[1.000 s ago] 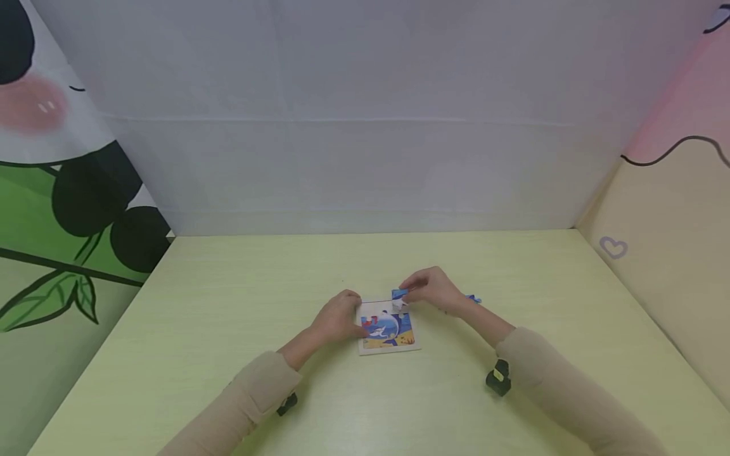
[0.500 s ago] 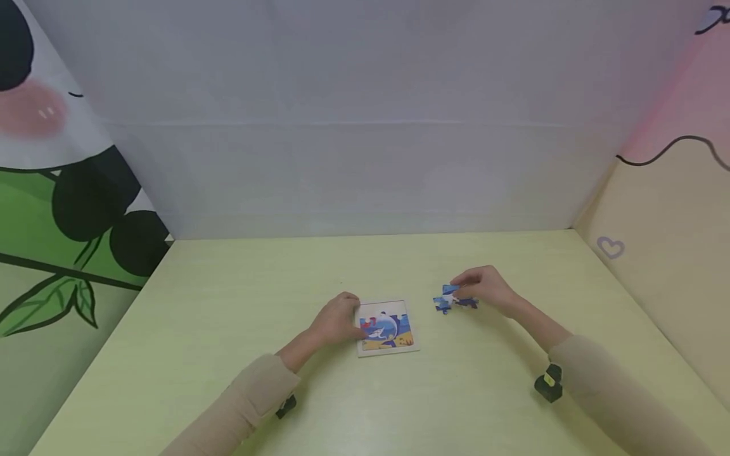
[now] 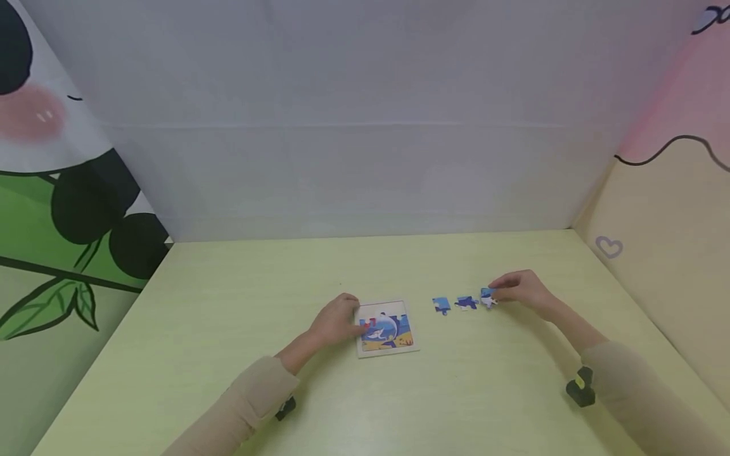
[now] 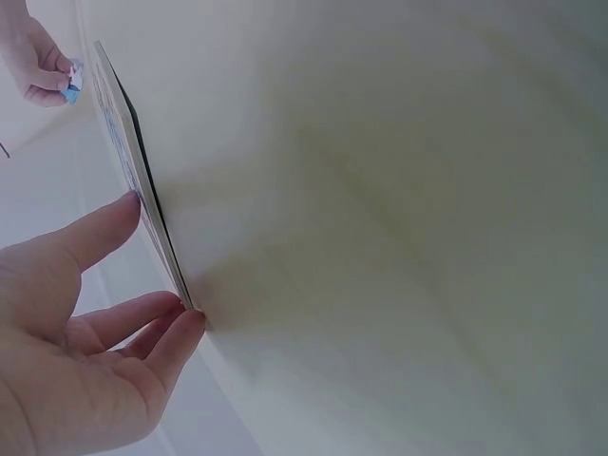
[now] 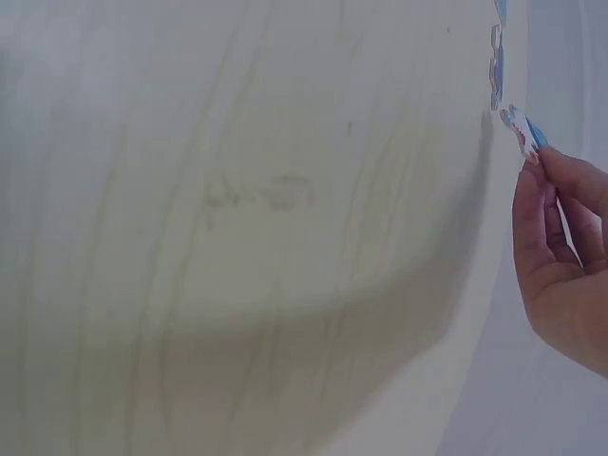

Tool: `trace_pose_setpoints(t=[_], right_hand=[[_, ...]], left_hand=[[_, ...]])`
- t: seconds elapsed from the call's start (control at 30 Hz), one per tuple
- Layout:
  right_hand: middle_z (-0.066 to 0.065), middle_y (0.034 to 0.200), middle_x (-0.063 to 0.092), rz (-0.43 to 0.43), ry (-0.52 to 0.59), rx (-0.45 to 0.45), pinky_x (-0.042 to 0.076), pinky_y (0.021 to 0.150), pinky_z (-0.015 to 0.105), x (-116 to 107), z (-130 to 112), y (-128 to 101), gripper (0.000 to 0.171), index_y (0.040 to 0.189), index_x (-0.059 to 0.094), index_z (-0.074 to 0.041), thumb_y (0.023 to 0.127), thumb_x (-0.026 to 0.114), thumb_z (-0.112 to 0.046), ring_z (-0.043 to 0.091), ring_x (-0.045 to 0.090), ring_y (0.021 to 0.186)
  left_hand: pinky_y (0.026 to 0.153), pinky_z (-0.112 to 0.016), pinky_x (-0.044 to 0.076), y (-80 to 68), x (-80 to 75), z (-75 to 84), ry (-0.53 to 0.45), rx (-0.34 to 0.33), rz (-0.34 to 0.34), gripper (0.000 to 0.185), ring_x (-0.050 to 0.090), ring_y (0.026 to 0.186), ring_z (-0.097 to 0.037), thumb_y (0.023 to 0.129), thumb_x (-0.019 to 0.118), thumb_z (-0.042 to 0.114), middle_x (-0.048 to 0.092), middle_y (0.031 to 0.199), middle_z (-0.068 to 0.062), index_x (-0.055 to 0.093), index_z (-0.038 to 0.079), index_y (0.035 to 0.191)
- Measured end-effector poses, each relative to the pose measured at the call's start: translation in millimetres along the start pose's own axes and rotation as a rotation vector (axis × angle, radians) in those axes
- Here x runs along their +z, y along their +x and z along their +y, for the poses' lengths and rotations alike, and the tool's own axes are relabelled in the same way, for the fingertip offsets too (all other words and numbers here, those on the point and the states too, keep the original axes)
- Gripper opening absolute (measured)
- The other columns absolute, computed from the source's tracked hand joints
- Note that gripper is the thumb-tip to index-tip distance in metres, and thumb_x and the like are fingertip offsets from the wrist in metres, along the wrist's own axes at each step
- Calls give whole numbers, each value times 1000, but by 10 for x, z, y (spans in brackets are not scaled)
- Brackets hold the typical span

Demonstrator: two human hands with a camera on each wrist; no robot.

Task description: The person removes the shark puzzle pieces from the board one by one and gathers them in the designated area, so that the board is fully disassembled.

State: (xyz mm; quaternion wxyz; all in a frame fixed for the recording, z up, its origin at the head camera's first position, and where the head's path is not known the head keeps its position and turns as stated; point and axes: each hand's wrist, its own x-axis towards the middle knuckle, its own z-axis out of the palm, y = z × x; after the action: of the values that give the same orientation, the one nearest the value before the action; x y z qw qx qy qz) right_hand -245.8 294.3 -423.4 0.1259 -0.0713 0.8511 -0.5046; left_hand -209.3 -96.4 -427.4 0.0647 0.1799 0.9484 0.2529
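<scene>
A small square jigsaw puzzle board [image 3: 390,353] lies on the table, its lower part filled with a dolphin-and-sea picture and a pale strip bare at the top. My left hand [image 3: 336,322] holds its left side; in the left wrist view the thumb touches the face and the fingertips meet the edge of the board [image 4: 157,209]. To the right, my right hand [image 3: 525,291] pinches a blue-and-white puzzle piece [image 3: 487,296] between thumb and fingers. In the right wrist view this puzzle piece [image 5: 522,135] is tilted at the fingertips.
Two loose puzzle pieces lie between the board and my right hand: a light-blue piece [image 3: 441,305] and a dark-blue piece [image 3: 466,303]. Behind the pale table [image 3: 256,272] rises a grey-white wall [image 3: 365,171]. Cartoon-printed panels flank both sides.
My right hand has carried the puzzle piece from above the board's upper right corner to the right, past the two loose pieces. My left hand stays on the board.
</scene>
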Motion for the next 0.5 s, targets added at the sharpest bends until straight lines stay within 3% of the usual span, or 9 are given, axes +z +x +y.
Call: trace_pose_setpoints(t=[0.33,0.5], right_hand=[[20,103,63,-48,-40,70,53,71,24,-89,66,-7,31,104,60,13,81,66,-7,10,61,77],[19,98,65,-68,-80,39,52,68,22,-76,108,40,29,102,61,13,81,66,-6,8,60,73]], left_hand=[[95,-42,40,-3,-6,8,10,15,0,47,50,110,-34,73,75,21,53,118,-19,60,-8,107],[95,-42,40,6,1,2,20,3,-6,48,50,111,-33,73,75,22,53,119,-18,60,-7,108]])
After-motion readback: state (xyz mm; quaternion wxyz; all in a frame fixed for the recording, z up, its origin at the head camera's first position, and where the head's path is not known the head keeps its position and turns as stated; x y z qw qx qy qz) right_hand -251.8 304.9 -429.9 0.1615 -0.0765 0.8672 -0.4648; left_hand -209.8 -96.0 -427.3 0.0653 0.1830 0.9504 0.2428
